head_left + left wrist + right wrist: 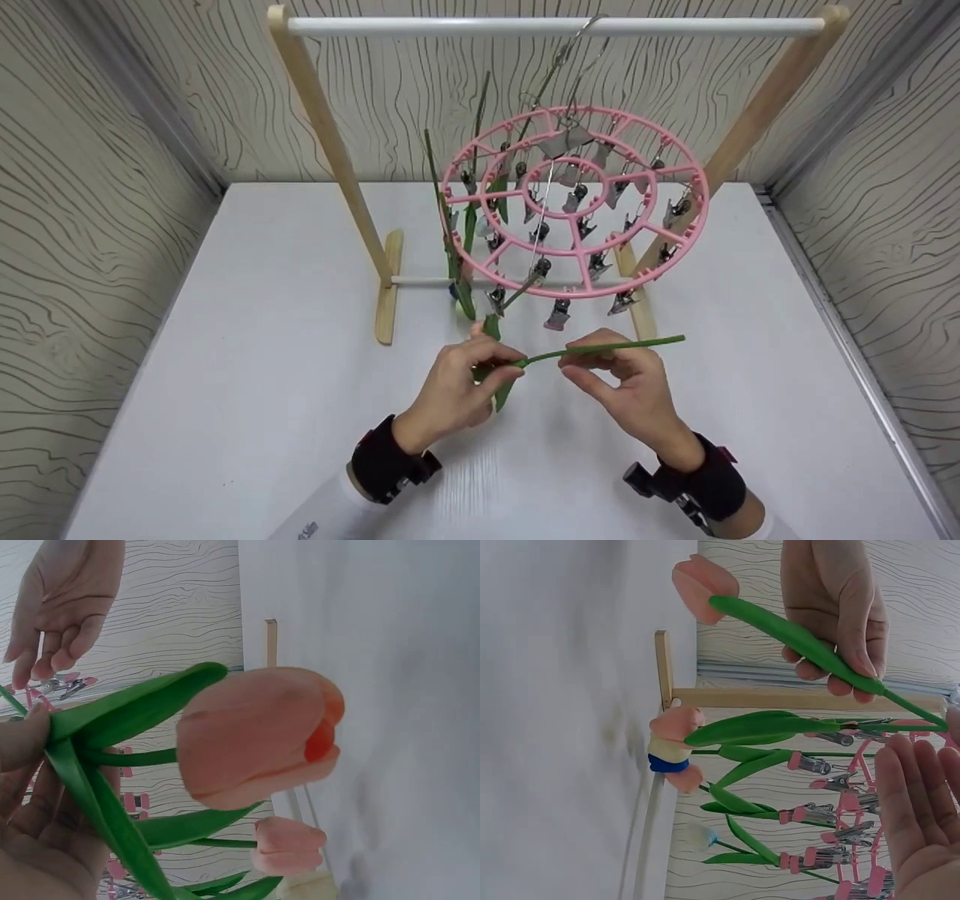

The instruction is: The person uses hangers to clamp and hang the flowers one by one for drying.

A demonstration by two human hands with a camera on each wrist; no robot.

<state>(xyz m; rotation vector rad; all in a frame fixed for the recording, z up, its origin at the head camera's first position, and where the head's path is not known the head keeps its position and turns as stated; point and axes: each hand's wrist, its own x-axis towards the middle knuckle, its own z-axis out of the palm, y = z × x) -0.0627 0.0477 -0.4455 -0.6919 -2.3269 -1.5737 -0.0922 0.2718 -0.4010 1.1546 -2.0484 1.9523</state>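
A peach artificial tulip (255, 739) with green leaves is pinched between the thumb and fingers of my left hand (459, 382), at the stem where the leaves begin. In the right wrist view its bloom (705, 589) points away from my right hand. The head view hides most of this bloom below my left hand. The bare green stem (660, 341) extends right, across the fingers of my right hand (630, 382). Those fingers lie loosely extended by the stem, with no clear grip on it; whether they touch it is hard to tell.
A pink round clip hanger (574, 251) hangs from the white bar (450, 28) of a wooden-legged rack (322, 135). Several tulips hang heads-down from its left-side clips, among them a peach one (676, 724) and a white one (697, 835). Other metal clips (559, 315) dangle near my hands.
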